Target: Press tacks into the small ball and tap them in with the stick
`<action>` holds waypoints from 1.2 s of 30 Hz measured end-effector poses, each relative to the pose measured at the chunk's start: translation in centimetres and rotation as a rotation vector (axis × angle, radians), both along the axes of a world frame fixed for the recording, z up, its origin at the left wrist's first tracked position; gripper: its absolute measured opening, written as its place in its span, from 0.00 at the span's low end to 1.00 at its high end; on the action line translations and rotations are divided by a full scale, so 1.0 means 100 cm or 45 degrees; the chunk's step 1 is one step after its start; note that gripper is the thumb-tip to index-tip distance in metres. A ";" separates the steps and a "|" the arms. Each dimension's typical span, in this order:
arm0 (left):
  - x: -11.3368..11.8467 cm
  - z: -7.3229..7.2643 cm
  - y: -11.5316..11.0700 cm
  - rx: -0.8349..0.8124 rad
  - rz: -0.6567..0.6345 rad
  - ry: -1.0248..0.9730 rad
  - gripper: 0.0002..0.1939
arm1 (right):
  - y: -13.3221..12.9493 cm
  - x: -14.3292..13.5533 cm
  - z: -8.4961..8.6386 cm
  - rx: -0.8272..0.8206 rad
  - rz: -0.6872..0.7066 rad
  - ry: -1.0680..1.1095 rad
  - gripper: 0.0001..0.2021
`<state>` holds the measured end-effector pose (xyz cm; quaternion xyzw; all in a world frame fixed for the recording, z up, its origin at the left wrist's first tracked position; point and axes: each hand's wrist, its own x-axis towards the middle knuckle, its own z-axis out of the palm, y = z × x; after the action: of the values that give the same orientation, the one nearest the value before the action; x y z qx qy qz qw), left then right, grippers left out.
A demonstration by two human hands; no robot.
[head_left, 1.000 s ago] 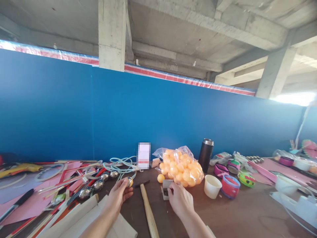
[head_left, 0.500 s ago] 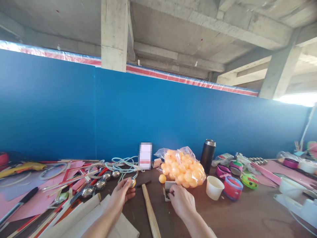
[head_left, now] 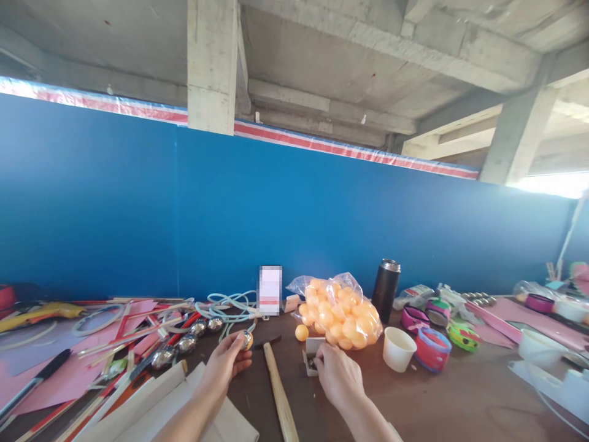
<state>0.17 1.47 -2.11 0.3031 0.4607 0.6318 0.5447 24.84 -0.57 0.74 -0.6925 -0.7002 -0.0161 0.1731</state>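
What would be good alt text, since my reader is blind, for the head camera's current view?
A person's left hand holds a silver-and-yellow ball while the right hand reaches into a small open box on a cluttered brown table. A wooden-handled hammer lies between them; a clear bag of orange balls sits behind the box, before a blue partition.

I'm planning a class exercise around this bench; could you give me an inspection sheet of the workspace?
Surface: brown tabletop, partly covered.
Job's things: silvery-and-orange ball; small open box; hammer between the hands.
Clutter: bagged orange balls, white cup, black bottle; strips and papers at left.
Grippers: left hand holds ball; right hand at box, fingertip contents unclear.
Cables: pale looped cord behind left hand.
Surroundings: blue partition, concrete column.
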 end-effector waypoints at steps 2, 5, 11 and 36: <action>0.000 0.000 0.000 -0.002 -0.001 -0.005 0.16 | 0.000 0.000 0.000 -0.013 0.004 -0.001 0.07; 0.000 -0.001 0.000 0.010 -0.011 0.001 0.17 | -0.001 0.000 0.001 -0.025 0.012 -0.014 0.08; 0.000 0.000 -0.002 0.005 -0.013 0.017 0.17 | -0.002 -0.001 0.002 -0.029 -0.011 -0.022 0.08; 0.002 0.004 -0.002 -0.012 -0.013 0.017 0.15 | -0.002 -0.001 0.000 0.023 0.004 -0.014 0.09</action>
<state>0.37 1.23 -1.75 0.3070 0.4657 0.6248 0.5464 24.71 -0.76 0.75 -0.6897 -0.7021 -0.0258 0.1754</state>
